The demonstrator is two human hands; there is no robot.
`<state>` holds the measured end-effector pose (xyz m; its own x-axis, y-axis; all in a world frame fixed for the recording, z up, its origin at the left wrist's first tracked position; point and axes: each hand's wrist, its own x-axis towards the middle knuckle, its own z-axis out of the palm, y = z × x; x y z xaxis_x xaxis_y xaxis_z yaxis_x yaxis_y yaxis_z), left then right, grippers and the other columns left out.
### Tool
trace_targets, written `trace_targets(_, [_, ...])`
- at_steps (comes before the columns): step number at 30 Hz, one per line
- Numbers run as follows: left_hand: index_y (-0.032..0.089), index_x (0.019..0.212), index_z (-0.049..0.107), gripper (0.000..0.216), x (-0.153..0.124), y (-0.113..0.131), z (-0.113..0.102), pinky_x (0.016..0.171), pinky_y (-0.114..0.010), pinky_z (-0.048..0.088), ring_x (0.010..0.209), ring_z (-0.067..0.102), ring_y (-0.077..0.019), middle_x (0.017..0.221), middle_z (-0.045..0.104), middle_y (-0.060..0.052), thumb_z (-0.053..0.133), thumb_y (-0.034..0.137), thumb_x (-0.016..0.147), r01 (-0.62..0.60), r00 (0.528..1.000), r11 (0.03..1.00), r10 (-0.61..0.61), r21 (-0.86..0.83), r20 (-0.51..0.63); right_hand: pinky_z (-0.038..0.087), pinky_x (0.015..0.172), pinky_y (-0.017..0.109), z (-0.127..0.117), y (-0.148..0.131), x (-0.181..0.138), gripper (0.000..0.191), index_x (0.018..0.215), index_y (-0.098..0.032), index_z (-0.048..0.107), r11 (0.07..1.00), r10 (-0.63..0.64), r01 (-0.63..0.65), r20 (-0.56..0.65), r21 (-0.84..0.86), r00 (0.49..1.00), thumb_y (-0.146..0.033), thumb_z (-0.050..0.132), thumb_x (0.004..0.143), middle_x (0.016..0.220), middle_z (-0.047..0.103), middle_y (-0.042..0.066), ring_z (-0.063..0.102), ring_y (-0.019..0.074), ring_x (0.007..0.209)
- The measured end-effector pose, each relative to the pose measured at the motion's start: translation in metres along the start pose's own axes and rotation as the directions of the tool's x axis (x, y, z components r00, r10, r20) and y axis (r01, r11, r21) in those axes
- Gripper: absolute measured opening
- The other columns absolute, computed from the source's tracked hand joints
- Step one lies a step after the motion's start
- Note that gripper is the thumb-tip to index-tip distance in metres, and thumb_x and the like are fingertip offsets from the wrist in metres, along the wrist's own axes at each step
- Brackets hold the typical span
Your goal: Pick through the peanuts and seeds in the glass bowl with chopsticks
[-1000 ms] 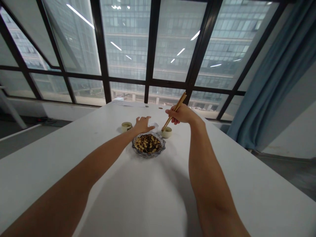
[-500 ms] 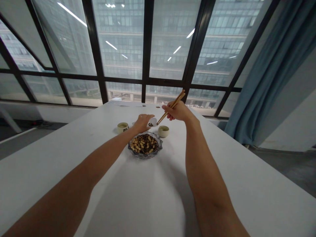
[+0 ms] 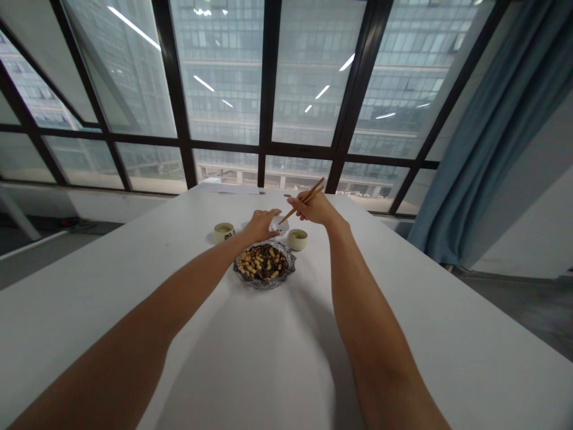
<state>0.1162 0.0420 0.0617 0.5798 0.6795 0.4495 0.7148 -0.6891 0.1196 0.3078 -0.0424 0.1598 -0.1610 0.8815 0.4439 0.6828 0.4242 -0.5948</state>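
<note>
Taking the glass dish as the clock's centre, with twelve toward the windows, the fingers of the right hand grip a pair of wooden chopsticks, tips pointing down to about eight o'clock and reaching into the small white bowl; whether they touch anything inside, I cannot tell. The left hand has thumb and fingers closed around that bowl's nine o'clock side. The bowl is at one o'clock, just beyond the dish, which holds peanuts mixed with dark pieces. One pale cup sits at two, near the dish; another, with dark lettering, is at ten. Papers lie at eleven, by the white table's far edge. A blue curtain hangs at two.
</note>
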Motion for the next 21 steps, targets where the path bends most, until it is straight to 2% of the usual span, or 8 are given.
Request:
trace_targets(4, [0.020, 0.140, 0.046, 0.068, 0.006, -0.001, 0.004, 0.112, -0.047, 0.032, 0.128, 0.059, -0.0319, 0.139, 0.064, -0.013, 0.074, 0.041, 0.081, 0.106, 0.991, 0.993, -0.109, 0.043, 0.076, 0.044, 0.038, 0.016, -0.012, -0.011, -0.006, 0.039, 0.068, -0.015, 0.061, 0.998, 0.012, -0.013, 0.008, 0.060, 1.000, -0.040, 0.063, 0.098, 0.052, 0.064, 0.003, 0.056, 0.0087, 0.039])
trace_targets(7, [0.021, 0.136, 0.048, 0.062, 0.010, -0.001, 0.006, 0.112, -0.047, 0.032, 0.129, 0.059, -0.0314, 0.135, 0.067, -0.013, 0.072, 0.045, 0.083, 0.170, 0.969, 0.983, -0.180, 0.074, 0.170, 0.045, 0.038, 0.018, -0.017, -0.019, -0.011, 0.042, 0.065, -0.014, 0.063, 0.991, 0.070, -0.094, 0.223, 0.098, 0.972, -0.042, 0.066, 0.096, 0.048, 0.064, 0.003, 0.056, 0.0094, 0.037])
trace_targets(11, [0.020, 0.137, 0.049, 0.065, 0.010, -0.004, 0.006, 0.112, -0.049, 0.032, 0.131, 0.057, -0.0326, 0.140, 0.064, -0.013, 0.072, 0.050, 0.083, 0.201, 0.954, 0.976, -0.215, 0.089, 0.208, 0.051, 0.043, 0.021, -0.008, -0.021, -0.014, 0.045, 0.059, -0.015, 0.064, 0.966, 0.195, -0.255, 0.522, 0.045, 0.830, -0.049, 0.077, 0.085, 0.051, 0.068, 0.006, 0.061, 0.0129, 0.042])
trace_targets(13, [0.019, 0.137, 0.051, 0.066, 0.006, -0.009, 0.005, 0.111, -0.047, 0.034, 0.129, 0.058, -0.0323, 0.139, 0.063, -0.014, 0.071, 0.050, 0.083, 0.196, 0.965, 0.978, -0.205, 0.072, 0.161, 0.053, 0.045, 0.022, 0.003, -0.019, -0.013, 0.045, 0.059, -0.015, 0.065, 0.945, 0.240, -0.324, 0.612, 0.029, 0.754, -0.051, 0.081, 0.080, 0.053, 0.070, 0.007, 0.064, 0.0140, 0.045])
trace_targets(15, [0.018, 0.132, 0.056, 0.055, -0.002, -0.017, 0.002, 0.108, -0.045, 0.038, 0.123, 0.061, -0.0296, 0.133, 0.066, -0.012, 0.067, 0.048, 0.086, 0.170, 0.982, 0.985, -0.173, 0.034, 0.074, 0.054, 0.047, 0.021, 0.014, -0.015, -0.010, 0.044, 0.060, -0.015, 0.066, 0.933, 0.246, -0.357, 0.651, 0.041, 0.718, -0.051, 0.085, 0.075, 0.054, 0.070, 0.006, 0.065, 0.0143, 0.047])
trace_targets(16, [0.018, 0.127, 0.060, 0.047, -0.008, -0.022, 0.001, 0.105, -0.043, 0.040, 0.117, 0.063, -0.0276, 0.128, 0.069, -0.011, 0.064, 0.046, 0.088, 0.152, 0.988, 0.988, -0.152, 0.009, 0.025, 0.054, 0.046, 0.021, 0.020, -0.012, -0.009, 0.044, 0.060, -0.015, 0.066, 0.933, 0.238, -0.356, 0.644, 0.057, 0.727, -0.051, 0.086, 0.074, 0.053, 0.070, 0.006, 0.066, 0.0143, 0.047])
trace_targets(18, [0.018, 0.112, 0.066, 0.034, -0.023, -0.031, -0.004, 0.098, -0.039, 0.045, 0.103, 0.066, -0.0240, 0.115, 0.072, -0.010, 0.058, 0.044, 0.091, 0.118, 0.991, 0.992, -0.120, -0.040, -0.067, 0.053, 0.045, 0.020, 0.028, -0.007, -0.005, 0.043, 0.058, -0.016, 0.064, 0.939, 0.215, -0.329, 0.582, 0.096, 0.784, -0.049, 0.085, 0.075, 0.051, 0.068, 0.004, 0.064, 0.0135, 0.044])
trace_targets(21, [0.018, 0.090, 0.067, 0.029, -0.048, -0.045, -0.012, 0.087, -0.035, 0.047, 0.086, 0.062, -0.0206, 0.094, 0.070, -0.008, 0.052, 0.043, 0.092, 0.098, 0.981, 0.992, -0.110, -0.081, -0.160, 0.053, 0.044, 0.020, 0.032, -0.003, -0.001, 0.041, 0.058, -0.016, 0.063, 0.946, 0.202, -0.294, 0.463, 0.134, 0.863, -0.043, 0.082, 0.082, 0.048, 0.066, 0.002, 0.063, 0.0128, 0.043])
